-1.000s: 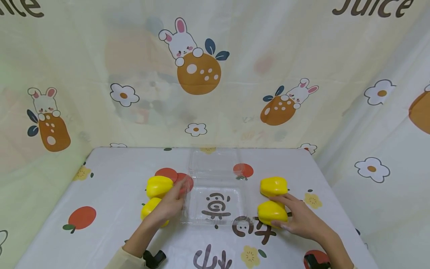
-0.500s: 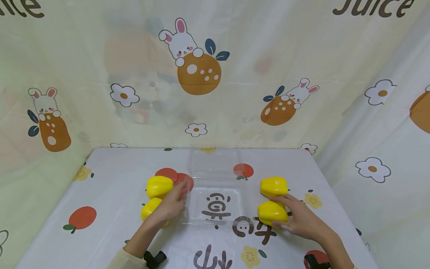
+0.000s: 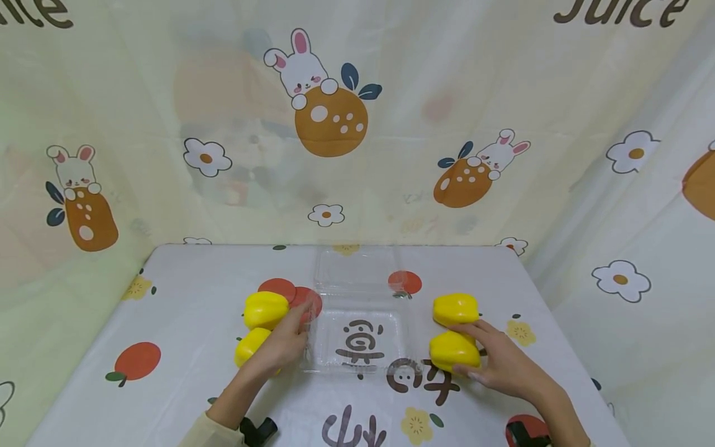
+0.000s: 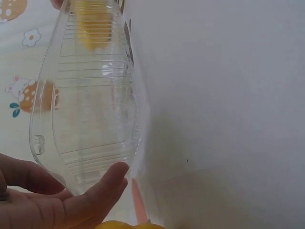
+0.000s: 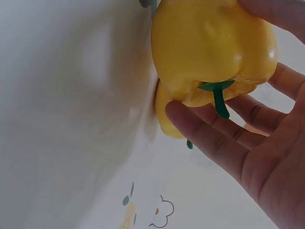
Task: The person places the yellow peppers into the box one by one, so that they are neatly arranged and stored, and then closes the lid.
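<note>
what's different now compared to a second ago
Very little: the nearer glossy yellow bell pepper on the right, held by the right hand, shifted slightly upward in the head view; lifted or slid, I can't tell. Nothing was grabbed or released. The left hand, the clear plastic container and the other three yellow peppers stayed put.

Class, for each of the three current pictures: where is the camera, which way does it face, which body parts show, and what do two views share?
Head: on the head, facing forward and down at the table, box, four peppers and backdrop; the left hand, right hand and forearms show.
Left wrist: on that wrist, facing the box side-on; the left hand shows at its corner.
Right wrist: on that wrist, facing the gripped pepper's stem end; the right hand shows.
Shared: head and right wrist both show the gripped pepper.
</note>
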### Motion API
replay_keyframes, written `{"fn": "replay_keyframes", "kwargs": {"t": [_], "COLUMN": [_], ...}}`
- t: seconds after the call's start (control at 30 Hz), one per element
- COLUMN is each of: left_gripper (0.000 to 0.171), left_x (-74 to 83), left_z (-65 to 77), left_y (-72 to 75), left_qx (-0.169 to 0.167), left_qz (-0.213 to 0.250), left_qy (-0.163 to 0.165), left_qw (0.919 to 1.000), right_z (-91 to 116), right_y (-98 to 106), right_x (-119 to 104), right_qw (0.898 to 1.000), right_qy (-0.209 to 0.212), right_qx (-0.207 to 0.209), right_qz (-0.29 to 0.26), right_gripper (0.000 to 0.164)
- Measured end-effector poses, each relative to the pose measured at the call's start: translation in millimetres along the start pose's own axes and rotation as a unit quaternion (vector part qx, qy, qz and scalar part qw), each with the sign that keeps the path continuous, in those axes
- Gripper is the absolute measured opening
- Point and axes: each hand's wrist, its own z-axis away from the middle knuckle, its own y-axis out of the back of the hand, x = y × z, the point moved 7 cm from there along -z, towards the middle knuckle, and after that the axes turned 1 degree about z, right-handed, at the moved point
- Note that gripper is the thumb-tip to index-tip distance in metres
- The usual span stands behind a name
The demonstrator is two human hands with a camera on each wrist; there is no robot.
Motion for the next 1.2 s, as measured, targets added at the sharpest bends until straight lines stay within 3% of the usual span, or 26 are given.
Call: {"fn": "replay_keyframes", "kwargs": {"t": [0.3, 0.57, 1.2], "left_gripper": [0.068, 0.071, 0.070], "left_x": [-1.5, -2.5, -3.1], "left_z": [2.1, 4.9, 4.1], "left_y": [-1.4, 1.3, 1.0], "left_qx": [0.000, 0.006, 0.010], "left_qz": [-0.003, -0.005, -0.012], "left_qy": [0.007, 0.013, 0.022], "left_qw": [1.0000, 0.9999, 0.9996], "right_z": [-0.3, -1.8, -7.0], "right_y": [8.4, 14.4, 23.2], "right_x": [-6.5, -16.2, -25.1], "right_qw": [1.000, 0.999, 0.998], "right_qy": [0.006, 0.042, 0.046], "right_qx": [0.007, 0.022, 0.029], "right_qz": [-0.001, 0.001, 0.016], "right_gripper": [0.073, 0.071, 0.067]}}
